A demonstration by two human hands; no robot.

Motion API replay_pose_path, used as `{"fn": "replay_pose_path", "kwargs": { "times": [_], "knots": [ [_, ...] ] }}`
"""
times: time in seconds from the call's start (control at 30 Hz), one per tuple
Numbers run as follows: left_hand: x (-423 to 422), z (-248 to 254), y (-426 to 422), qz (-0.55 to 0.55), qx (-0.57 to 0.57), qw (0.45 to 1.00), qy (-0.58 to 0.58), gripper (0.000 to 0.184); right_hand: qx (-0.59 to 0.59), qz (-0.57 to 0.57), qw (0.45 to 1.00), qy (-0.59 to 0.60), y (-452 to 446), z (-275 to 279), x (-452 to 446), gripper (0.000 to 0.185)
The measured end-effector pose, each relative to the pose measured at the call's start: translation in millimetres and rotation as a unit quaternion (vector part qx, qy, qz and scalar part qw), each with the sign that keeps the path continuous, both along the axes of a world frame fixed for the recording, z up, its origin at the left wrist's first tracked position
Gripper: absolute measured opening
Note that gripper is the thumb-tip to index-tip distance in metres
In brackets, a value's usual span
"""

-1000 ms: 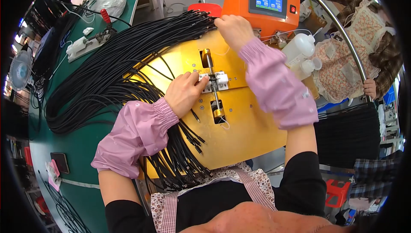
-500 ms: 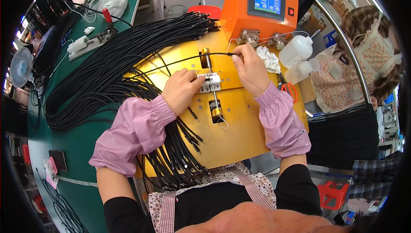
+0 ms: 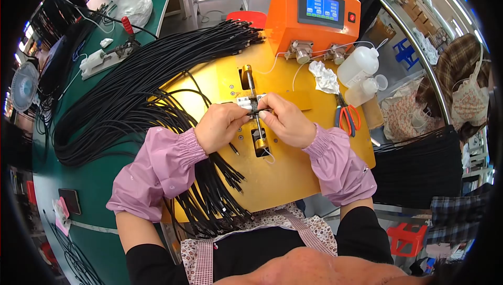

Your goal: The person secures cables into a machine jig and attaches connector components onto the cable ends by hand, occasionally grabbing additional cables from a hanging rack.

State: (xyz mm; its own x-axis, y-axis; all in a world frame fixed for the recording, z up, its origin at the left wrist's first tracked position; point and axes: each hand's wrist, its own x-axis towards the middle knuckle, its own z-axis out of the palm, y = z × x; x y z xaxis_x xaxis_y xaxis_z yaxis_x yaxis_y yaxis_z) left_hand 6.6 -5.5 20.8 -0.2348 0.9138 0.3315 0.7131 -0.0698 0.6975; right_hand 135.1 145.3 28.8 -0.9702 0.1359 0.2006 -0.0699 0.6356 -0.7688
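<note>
My left hand (image 3: 220,126) and my right hand (image 3: 289,122) meet over the small white clamp fixture (image 3: 244,101) in the middle of the yellow plate. Both are closed in a pinch on a short visible stretch of black cable (image 3: 256,111) that lies across the fixture. Fingers hide most of that cable and part of the fixture. Beside my left hand, a thick bundle of black cables (image 3: 115,94) sweeps in a curve, and several connector ends (image 3: 225,206) hang toward my apron.
An orange machine (image 3: 285,18) with a lit screen stands behind the yellow plate (image 3: 288,180). Orange-handled pliers (image 3: 348,120), crumpled tissue (image 3: 325,78) and two plastic bottles (image 3: 360,67) sit at the right. A red-handled toggle clamp (image 3: 127,24) and a phone (image 3: 69,201) rest on the green table (image 3: 99,180).
My right hand has come down and left from beside the orange machine to the fixture, bringing the cable in. My left hand has shifted slightly down and now pinches at the fixture.
</note>
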Motion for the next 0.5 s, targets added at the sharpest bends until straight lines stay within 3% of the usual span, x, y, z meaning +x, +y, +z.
{"fn": "replay_pose_path", "kwargs": {
  "times": [0.2,0.33,0.5],
  "knots": [
    [-1,-11,3,-0.044,0.054,0.994,0.082,0.007,0.013,0.030,0.999,0.035,-3,-8,-2,0.013],
    [3,2,4,0.032,0.002,0.998,-0.054,0.003,-0.110,-0.036,0.993,0.028,0,2,-2,0.013],
    [1,1,3,0.094,-0.029,0.993,-0.060,0.003,-0.127,-0.080,0.988,0.020,17,-12,-5,0.012]
  ]
}}
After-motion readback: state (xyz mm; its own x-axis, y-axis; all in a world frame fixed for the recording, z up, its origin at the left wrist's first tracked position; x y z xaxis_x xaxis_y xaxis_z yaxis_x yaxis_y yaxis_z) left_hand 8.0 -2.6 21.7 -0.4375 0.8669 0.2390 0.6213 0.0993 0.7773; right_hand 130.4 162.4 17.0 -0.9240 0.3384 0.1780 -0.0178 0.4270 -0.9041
